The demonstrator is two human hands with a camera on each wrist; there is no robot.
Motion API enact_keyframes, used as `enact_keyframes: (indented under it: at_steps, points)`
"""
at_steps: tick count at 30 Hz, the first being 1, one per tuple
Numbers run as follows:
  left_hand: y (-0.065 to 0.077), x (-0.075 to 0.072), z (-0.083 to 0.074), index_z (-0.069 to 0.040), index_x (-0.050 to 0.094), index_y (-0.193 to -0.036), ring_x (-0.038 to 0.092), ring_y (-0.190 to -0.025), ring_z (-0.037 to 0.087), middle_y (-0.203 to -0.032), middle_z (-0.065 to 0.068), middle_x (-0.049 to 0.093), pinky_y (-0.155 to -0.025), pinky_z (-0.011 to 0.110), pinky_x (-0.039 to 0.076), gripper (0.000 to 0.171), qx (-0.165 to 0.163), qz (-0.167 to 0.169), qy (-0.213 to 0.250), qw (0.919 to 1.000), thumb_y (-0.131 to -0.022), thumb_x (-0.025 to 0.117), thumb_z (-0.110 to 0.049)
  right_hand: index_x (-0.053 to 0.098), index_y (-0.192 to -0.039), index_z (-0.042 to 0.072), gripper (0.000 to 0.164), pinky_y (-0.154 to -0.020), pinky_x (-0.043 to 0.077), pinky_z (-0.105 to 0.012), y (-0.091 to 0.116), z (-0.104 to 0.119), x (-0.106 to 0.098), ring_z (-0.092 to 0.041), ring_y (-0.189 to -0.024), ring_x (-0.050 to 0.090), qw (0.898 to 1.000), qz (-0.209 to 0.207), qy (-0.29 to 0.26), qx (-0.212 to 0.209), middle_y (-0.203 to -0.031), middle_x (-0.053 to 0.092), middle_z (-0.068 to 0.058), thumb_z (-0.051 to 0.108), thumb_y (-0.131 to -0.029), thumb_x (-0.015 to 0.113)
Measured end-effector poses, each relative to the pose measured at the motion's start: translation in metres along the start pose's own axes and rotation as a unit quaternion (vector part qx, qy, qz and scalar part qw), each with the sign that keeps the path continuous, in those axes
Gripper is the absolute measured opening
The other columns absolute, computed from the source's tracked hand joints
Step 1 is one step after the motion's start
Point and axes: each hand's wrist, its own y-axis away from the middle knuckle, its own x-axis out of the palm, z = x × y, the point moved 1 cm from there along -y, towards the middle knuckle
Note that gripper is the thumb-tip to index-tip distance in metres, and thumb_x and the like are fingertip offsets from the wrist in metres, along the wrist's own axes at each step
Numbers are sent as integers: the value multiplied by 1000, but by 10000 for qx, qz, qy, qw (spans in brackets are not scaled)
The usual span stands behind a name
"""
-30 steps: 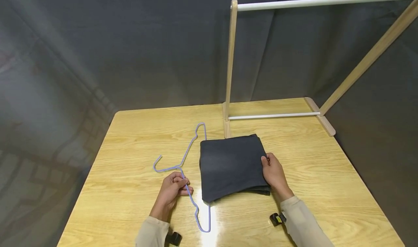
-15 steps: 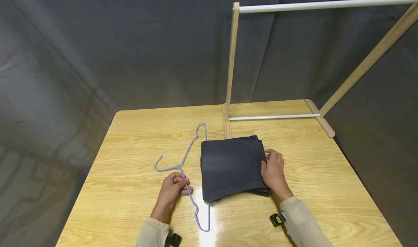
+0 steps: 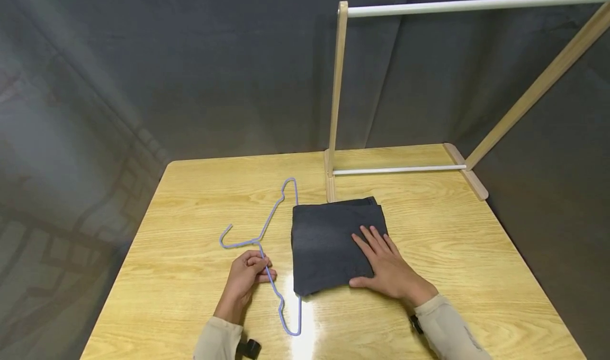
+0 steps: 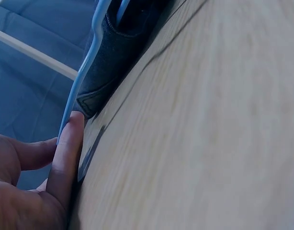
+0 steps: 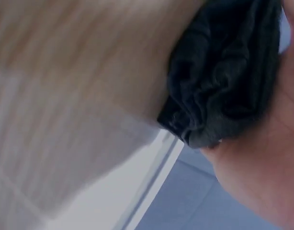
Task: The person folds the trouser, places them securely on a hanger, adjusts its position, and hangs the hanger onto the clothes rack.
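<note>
A folded dark garment (image 3: 329, 243), which looks like trousers, lies on the table over the bottom bar of a thin blue clothes hanger (image 3: 272, 212). The hanger's hook points left, and its bar is hidden where the cloth covers it. My left hand (image 3: 248, 275) pinches the hanger's near arm between thumb and fingers; in the left wrist view the fingers (image 4: 65, 153) hold the blue wire beside the dark cloth. On the garment's near right part my right hand (image 3: 388, 270) rests with fingers spread. The right wrist view shows the garment's bunched, layered edge (image 5: 219, 81) against that hand.
A clothes rack with wooden posts (image 3: 337, 90) and a white top rail (image 3: 457, 5) stands at the back right. Its lower white bar (image 3: 400, 170) runs just above the wooden tabletop (image 3: 190, 201). Grey curtains (image 3: 238, 74) hang behind the table.
My right hand has let go of the garment's right edge and moved onto its top, fingers now spread. The left hand and the hanger have shifted slightly left.
</note>
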Motion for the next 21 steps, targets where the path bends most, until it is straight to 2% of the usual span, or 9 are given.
enact_keyframes:
  at_steps: [2, 4, 6, 8, 13, 16, 19, 21]
  points:
    - [0, -2, 0, 9, 51, -107, 72, -63, 21, -77, 7, 66, -65, 37, 62, 14, -36, 20, -8, 10000, -95, 56, 9, 23, -159, 16, 106, -120, 9, -62, 2, 0, -1, -41, -154, 9, 9998, 17, 177, -121, -167, 13, -15, 57, -78, 78]
    - [1, -4, -1, 9, 50, -108, 73, -63, 21, -77, 6, 66, -66, 37, 62, 13, -70, 77, -15, 9999, -95, 55, 9, 25, -159, 15, 106, -120, 14, -62, 3, 0, -1, -43, -153, 14, 9988, -44, 419, -266, -166, 16, -17, 40, -75, 86]
    - [1, -8, -3, 9, 50, -107, 73, -63, 21, -77, 6, 66, -66, 36, 62, 13, -95, 139, -64, 9998, -95, 54, 10, 26, -159, 14, 104, -119, 18, -60, 4, 1, -1, -41, -153, 18, 9971, -99, 668, -340, -166, 18, -17, 22, -75, 87]
    - [1, -12, -6, 9, 49, -106, 73, -62, 21, -76, 6, 65, -67, 37, 62, 13, -101, 166, -74, 9998, -95, 55, 10, 26, -158, 14, 99, -120, 20, -58, 5, 2, 0, -39, -153, 19, 9951, -75, 897, -412, -166, 18, -17, 10, -77, 83]
    - [0, -24, -13, 10, 50, -104, 72, -61, 20, -74, 7, 66, -65, 35, 62, 12, -1, -12, -125, 9999, -94, 57, 10, 25, -158, 6, 79, -120, 24, -56, 5, 11, 5, -39, -152, 21, 9902, -30, 1205, -702, -165, 19, -21, 4, -89, 64]
    - [-1, -27, -16, 11, 50, -107, 72, -62, 18, -75, 6, 67, -65, 33, 62, 15, -13, -74, -383, 9992, -94, 57, 9, 22, -157, 2, 70, -120, 22, -57, 4, 18, 8, -41, -153, 19, 9906, 17, 1146, -748, -164, 15, -25, 3, -94, 53]
    - [-2, -28, -19, 12, 51, -111, 72, -64, 18, -78, 6, 67, -66, 31, 62, 19, 6, -75, -857, 9963, -94, 58, 8, 20, -158, 1, 69, -121, 20, -57, 3, 22, 9, -42, -153, 15, 9914, 48, 1116, -675, -164, 12, -26, 3, -96, 50]
    - [-3, -28, -22, 12, 51, -112, 72, -65, 18, -79, 8, 67, -65, 29, 61, 20, 49, -76, -1171, 9931, -94, 59, 7, 19, -158, 1, 72, -121, 19, -57, 2, 22, 10, -42, -153, 14, 9915, 101, 1144, -606, -165, 10, -25, 4, -94, 53]
